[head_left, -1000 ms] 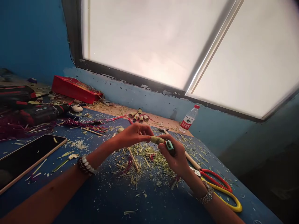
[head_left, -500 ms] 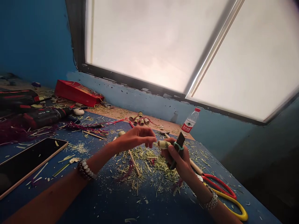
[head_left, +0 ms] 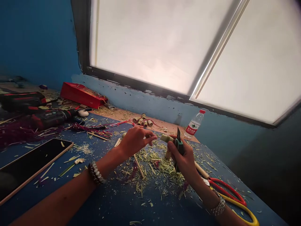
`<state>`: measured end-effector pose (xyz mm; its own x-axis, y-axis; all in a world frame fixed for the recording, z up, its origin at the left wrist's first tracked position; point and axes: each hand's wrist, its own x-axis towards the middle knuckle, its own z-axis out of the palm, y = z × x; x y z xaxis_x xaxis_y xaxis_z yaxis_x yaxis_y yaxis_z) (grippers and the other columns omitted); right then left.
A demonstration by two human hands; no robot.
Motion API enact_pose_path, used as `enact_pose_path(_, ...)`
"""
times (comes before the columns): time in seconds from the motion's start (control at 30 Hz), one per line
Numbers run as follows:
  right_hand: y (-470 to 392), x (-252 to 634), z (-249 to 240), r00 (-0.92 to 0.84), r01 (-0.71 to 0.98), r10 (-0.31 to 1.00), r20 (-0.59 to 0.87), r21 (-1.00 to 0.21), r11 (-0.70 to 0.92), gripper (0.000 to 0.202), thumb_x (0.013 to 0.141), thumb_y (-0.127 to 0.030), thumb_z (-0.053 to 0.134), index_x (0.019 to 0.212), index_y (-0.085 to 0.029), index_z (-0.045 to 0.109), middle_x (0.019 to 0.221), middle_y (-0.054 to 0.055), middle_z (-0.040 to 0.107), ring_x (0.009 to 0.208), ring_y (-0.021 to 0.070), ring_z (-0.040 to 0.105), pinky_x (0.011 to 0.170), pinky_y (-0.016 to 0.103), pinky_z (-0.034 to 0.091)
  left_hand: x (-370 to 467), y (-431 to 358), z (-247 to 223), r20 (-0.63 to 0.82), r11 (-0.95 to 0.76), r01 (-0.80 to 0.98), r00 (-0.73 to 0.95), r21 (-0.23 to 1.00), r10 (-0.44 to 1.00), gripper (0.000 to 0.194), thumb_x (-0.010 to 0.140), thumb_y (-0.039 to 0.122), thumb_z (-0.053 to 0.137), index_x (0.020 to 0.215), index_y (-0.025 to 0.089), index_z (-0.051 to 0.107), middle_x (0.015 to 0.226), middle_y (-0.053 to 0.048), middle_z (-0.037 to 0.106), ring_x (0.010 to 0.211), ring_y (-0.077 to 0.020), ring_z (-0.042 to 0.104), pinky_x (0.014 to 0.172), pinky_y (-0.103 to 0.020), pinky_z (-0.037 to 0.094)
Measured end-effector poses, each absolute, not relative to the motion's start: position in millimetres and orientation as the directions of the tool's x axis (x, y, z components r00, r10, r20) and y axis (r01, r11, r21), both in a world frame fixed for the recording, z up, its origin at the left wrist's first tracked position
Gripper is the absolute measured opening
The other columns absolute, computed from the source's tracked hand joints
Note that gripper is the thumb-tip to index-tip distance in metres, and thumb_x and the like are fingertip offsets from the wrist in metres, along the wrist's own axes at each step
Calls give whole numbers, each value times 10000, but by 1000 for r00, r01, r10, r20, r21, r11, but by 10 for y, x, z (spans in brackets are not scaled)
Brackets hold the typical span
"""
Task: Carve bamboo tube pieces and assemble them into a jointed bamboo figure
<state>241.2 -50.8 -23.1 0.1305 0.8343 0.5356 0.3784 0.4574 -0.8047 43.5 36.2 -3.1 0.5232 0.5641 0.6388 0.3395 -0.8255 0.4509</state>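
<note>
My right hand (head_left: 182, 153) is closed around a utility knife (head_left: 179, 147) with a black and green body, its dark blade pointing up. The same hand's fingers also hold a short, pale bamboo piece (head_left: 166, 138), which juts out to the left. My left hand (head_left: 137, 139) hovers just left of the bamboo piece, apart from it. Its fingers are curled, with thumb and fingertips close together; whatever may lie between them is too small to make out. Green and pale shavings (head_left: 152, 163) are heaped on the blue tabletop (head_left: 113, 204) below both hands.
Red-and-yellow-handled scissors (head_left: 235, 201) lie at right by my forearm. A water bottle (head_left: 194, 125) stands behind. Several bamboo pieces (head_left: 143, 121) lie near the wall. A phone (head_left: 35, 168), a power drill (head_left: 50, 118) and a red box (head_left: 82, 95) are at left.
The bamboo piece has tilted in my right hand, and the knife blade stands more upright. My left hand has turned, its fingertips drawn closer together. The view has shifted slightly.
</note>
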Motion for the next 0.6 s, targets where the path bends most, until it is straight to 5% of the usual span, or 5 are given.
enact_pose_path(0.1,-518,2416,-244,110,386,839,533,-801,458,343,935,-533,612,930,-190,604,643,-23,544,498,105,457,423,229,334,416,345,8,634,-817,423,519,392,573,465,964,466,583,596,210,703,455,9,617,599,-180,651,1033,-446,436)
enact_pose_path(0.2,-524,2409,-251,97,407,834,543,-786,465,344,939,-530,608,902,-188,591,625,-23,540,500,107,446,430,234,326,420,324,16,688,-851,417,516,319,511,363,1032,354,460,920,218,777,1057,-76,769,1051,-239,679,1126,-471,374)
enact_pose_path(0.27,-522,2396,-251,95,430,823,561,-768,474,342,935,-513,621,1028,-184,606,631,-30,543,503,112,447,445,239,342,439,326,-34,696,-864,442,542,240,471,384,1021,186,405,1333,249,620,1518,-91,504,1422,-286,420,1186,-530,290)
enact_pose_path(0.37,-507,2381,-252,87,465,804,588,-738,490,363,930,-494,633,1120,-185,610,655,-31,544,528,120,467,483,248,375,480,343,-154,670,-824,551,562,133,485,680,964,90,420,1587,276,222,1681,-77,185,1554,-323,77,1213,-642,131)
enact_pose_path(0.6,-480,2401,-307,28,462,818,575,-733,499,323,960,-506,579,892,-191,587,607,-37,465,519,117,400,472,253,314,546,254,-161,646,-712,699,512,70,566,934,865,709,535,1594,223,210,1689,-102,104,1535,-421,-57,1184,-707,-69)
